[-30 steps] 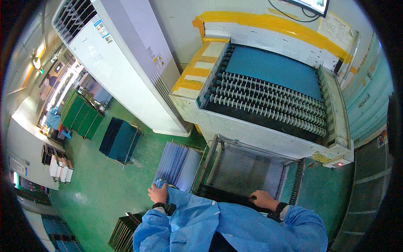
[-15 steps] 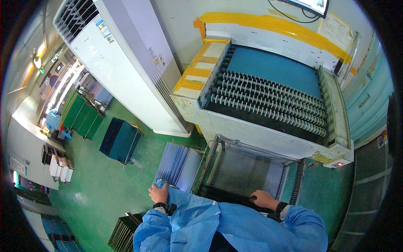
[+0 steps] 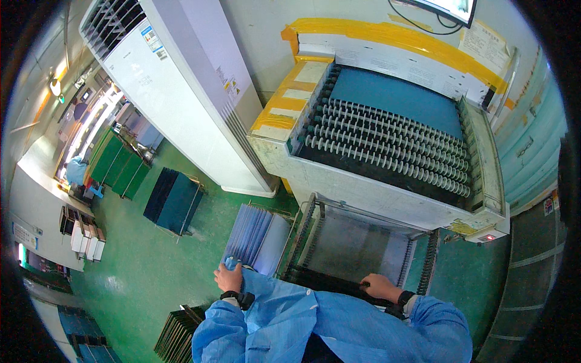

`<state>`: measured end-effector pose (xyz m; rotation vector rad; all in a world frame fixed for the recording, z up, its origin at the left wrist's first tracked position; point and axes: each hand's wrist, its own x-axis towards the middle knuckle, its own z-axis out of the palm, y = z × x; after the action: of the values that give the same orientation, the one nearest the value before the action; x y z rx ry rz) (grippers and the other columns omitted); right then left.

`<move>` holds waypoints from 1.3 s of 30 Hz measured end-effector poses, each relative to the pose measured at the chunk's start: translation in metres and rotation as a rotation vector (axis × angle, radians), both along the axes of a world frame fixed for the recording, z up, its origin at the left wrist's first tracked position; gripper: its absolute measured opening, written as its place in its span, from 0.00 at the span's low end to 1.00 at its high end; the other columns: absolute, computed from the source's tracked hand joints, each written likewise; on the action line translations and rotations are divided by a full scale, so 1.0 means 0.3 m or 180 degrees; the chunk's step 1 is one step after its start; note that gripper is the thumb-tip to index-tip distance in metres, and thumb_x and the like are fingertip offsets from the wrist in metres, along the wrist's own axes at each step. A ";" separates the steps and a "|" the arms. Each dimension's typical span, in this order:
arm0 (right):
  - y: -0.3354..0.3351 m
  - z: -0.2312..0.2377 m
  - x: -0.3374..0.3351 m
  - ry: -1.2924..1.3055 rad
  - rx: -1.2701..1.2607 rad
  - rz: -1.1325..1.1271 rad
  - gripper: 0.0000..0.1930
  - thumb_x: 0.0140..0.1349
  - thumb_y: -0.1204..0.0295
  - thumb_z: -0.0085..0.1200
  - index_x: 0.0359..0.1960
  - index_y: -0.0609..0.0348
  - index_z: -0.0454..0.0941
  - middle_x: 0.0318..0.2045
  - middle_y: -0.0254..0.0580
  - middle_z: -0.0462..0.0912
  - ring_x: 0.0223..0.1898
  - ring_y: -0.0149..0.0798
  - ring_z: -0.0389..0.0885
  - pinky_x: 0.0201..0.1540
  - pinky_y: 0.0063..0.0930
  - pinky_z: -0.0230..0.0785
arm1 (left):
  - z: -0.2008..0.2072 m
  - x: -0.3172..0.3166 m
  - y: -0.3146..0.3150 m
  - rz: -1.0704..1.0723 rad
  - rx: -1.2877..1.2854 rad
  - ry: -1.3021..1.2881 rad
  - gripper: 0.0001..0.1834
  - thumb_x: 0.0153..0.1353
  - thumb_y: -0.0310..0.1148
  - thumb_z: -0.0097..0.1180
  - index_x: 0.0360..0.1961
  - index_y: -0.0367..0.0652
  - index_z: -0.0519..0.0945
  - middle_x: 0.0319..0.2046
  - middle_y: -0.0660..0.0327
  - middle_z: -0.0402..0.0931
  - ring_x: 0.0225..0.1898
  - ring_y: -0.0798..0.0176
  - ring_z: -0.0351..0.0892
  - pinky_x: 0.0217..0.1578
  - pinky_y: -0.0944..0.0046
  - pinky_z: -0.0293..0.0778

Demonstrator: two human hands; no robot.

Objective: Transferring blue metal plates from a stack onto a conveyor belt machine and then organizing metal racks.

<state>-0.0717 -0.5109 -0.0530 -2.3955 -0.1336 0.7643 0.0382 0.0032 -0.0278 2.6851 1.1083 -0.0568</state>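
Note:
My left hand [image 3: 229, 279] is closed at the left edge of my blue coat, its fingers curled around a bit of blue whose kind I cannot make out. Just beyond it stands a rack of upright pale blue panels [image 3: 257, 239]. My right hand [image 3: 380, 287] is wrapped over the dark near bar [image 3: 327, 280] of a metal frame rack with toothed side rails [image 3: 431, 261]. This rack stands against the front of a roller conveyor machine [image 3: 387, 148], where a flat blue panel [image 3: 396, 97] lies behind the rows of white disc rollers.
A tall white air conditioner [image 3: 175, 103] stands left of the machine. Racks of dark blue panels [image 3: 175, 202] and green panels [image 3: 121, 163] are on the green floor [image 3: 130, 254]. A rack of thin dark panels [image 3: 178, 331] is close by my left elbow. A screen [image 3: 451, 9] hangs above.
My view has shifted very slightly. Both hands keep their places and grips.

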 end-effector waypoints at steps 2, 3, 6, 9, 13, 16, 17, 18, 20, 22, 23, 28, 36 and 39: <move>-0.002 -0.008 -0.002 -0.0030 0.0004 0.0011 0.16 0.61 0.60 0.58 0.45 0.54 0.84 0.44 0.52 0.83 0.49 0.55 0.80 0.52 0.46 0.71 | -0.004 -0.005 0.002 -0.0010 0.0022 -0.0032 0.42 0.48 0.56 0.67 0.60 0.43 0.73 0.53 0.44 0.70 0.55 0.35 0.71 0.54 0.43 0.72; -0.002 -0.010 -0.003 -0.0041 -0.0002 0.0011 0.16 0.61 0.60 0.58 0.45 0.54 0.84 0.44 0.52 0.83 0.49 0.55 0.80 0.52 0.46 0.71 | -0.004 -0.006 0.002 -0.0010 0.0023 -0.0032 0.42 0.48 0.56 0.67 0.60 0.43 0.73 0.53 0.44 0.70 0.54 0.35 0.71 0.54 0.43 0.72; 0.002 -0.002 0.000 0.0017 -0.0025 -0.0023 0.16 0.60 0.61 0.58 0.45 0.54 0.84 0.45 0.52 0.83 0.49 0.55 0.80 0.52 0.45 0.72 | -0.001 -0.009 0.001 -0.0009 0.0027 -0.0031 0.41 0.48 0.56 0.67 0.60 0.43 0.73 0.54 0.44 0.70 0.54 0.35 0.71 0.53 0.42 0.72; 0.003 0.002 0.000 0.0004 -0.0022 -0.0024 0.16 0.60 0.60 0.57 0.45 0.55 0.85 0.45 0.52 0.83 0.50 0.55 0.80 0.53 0.46 0.72 | 0.007 -0.007 -0.003 -0.0005 -0.0006 -0.0005 0.41 0.49 0.56 0.67 0.60 0.43 0.73 0.55 0.43 0.70 0.55 0.35 0.71 0.54 0.42 0.71; 0.009 0.022 0.010 0.0127 -0.0098 -0.0002 0.16 0.61 0.60 0.57 0.45 0.54 0.84 0.46 0.52 0.83 0.50 0.55 0.80 0.53 0.46 0.72 | 0.032 -0.001 -0.013 0.0004 -0.0092 0.0074 0.41 0.50 0.57 0.66 0.60 0.42 0.73 0.56 0.43 0.69 0.58 0.36 0.70 0.56 0.43 0.70; 0.005 0.015 0.007 0.0086 -0.0083 -0.0001 0.16 0.61 0.59 0.57 0.46 0.53 0.84 0.46 0.51 0.83 0.50 0.55 0.80 0.52 0.46 0.72 | 0.028 -0.002 -0.013 0.0019 -0.0088 0.0061 0.41 0.49 0.57 0.66 0.60 0.42 0.74 0.56 0.44 0.70 0.58 0.36 0.70 0.56 0.43 0.70; 0.005 0.015 0.007 0.0091 -0.0090 -0.0006 0.16 0.61 0.59 0.57 0.46 0.53 0.84 0.45 0.51 0.83 0.50 0.55 0.80 0.52 0.46 0.72 | 0.024 -0.002 -0.013 0.0025 -0.0083 0.0045 0.41 0.49 0.57 0.66 0.59 0.42 0.74 0.55 0.44 0.70 0.58 0.37 0.70 0.56 0.43 0.70; 0.007 0.021 0.009 0.0098 -0.0096 -0.0008 0.16 0.61 0.59 0.57 0.46 0.53 0.85 0.45 0.51 0.83 0.50 0.55 0.80 0.52 0.46 0.72 | 0.018 -0.004 -0.010 0.0035 -0.0078 0.0034 0.41 0.49 0.57 0.66 0.59 0.42 0.74 0.55 0.45 0.70 0.57 0.37 0.70 0.56 0.43 0.70; 0.009 0.034 0.013 0.0091 -0.0087 -0.0005 0.16 0.61 0.59 0.57 0.45 0.53 0.85 0.45 0.51 0.83 0.49 0.55 0.80 0.52 0.46 0.72 | 0.008 -0.006 -0.005 0.0057 -0.0066 0.0011 0.41 0.49 0.57 0.66 0.59 0.43 0.74 0.55 0.45 0.70 0.57 0.36 0.70 0.56 0.43 0.70; 0.009 0.043 0.013 0.0066 -0.0061 -0.0011 0.16 0.61 0.60 0.58 0.45 0.53 0.85 0.44 0.51 0.83 0.49 0.54 0.80 0.51 0.46 0.72 | 0.018 -0.003 -0.010 0.0049 -0.0061 0.0046 0.41 0.49 0.57 0.66 0.59 0.43 0.74 0.55 0.45 0.71 0.57 0.36 0.71 0.56 0.43 0.71; 0.008 0.035 0.011 0.0050 -0.0054 -0.0003 0.16 0.61 0.60 0.58 0.45 0.53 0.84 0.44 0.51 0.83 0.49 0.54 0.80 0.51 0.46 0.72 | 0.021 -0.001 -0.012 0.0046 -0.0058 0.0063 0.40 0.49 0.58 0.66 0.59 0.43 0.74 0.55 0.44 0.71 0.56 0.36 0.71 0.56 0.43 0.71; 0.006 0.036 0.016 0.0070 -0.0009 0.0065 0.15 0.61 0.60 0.58 0.44 0.54 0.84 0.44 0.51 0.83 0.48 0.55 0.80 0.50 0.45 0.72 | 0.015 -0.004 -0.009 0.0024 -0.0039 0.0018 0.40 0.49 0.58 0.66 0.59 0.43 0.74 0.54 0.43 0.71 0.56 0.35 0.71 0.56 0.43 0.71; 0.009 0.050 0.017 0.0103 -0.0046 0.0065 0.16 0.61 0.61 0.57 0.46 0.55 0.83 0.46 0.51 0.83 0.50 0.55 0.80 0.52 0.46 0.71 | 0.034 -0.001 -0.023 0.0084 -0.0084 0.0051 0.41 0.49 0.57 0.66 0.60 0.44 0.74 0.55 0.43 0.70 0.57 0.36 0.70 0.57 0.43 0.70; 0.003 0.024 0.012 0.0010 -0.0029 0.0112 0.16 0.60 0.61 0.57 0.45 0.55 0.84 0.46 0.50 0.83 0.50 0.55 0.80 0.52 0.45 0.72 | 0.019 -0.001 -0.013 0.0091 -0.0085 0.0048 0.41 0.49 0.57 0.66 0.60 0.44 0.73 0.56 0.44 0.69 0.58 0.36 0.70 0.57 0.43 0.70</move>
<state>-0.0681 -0.5101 -0.0458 -2.4062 -0.1720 0.7863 0.0380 -0.0007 -0.0222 2.6489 1.1421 -0.0866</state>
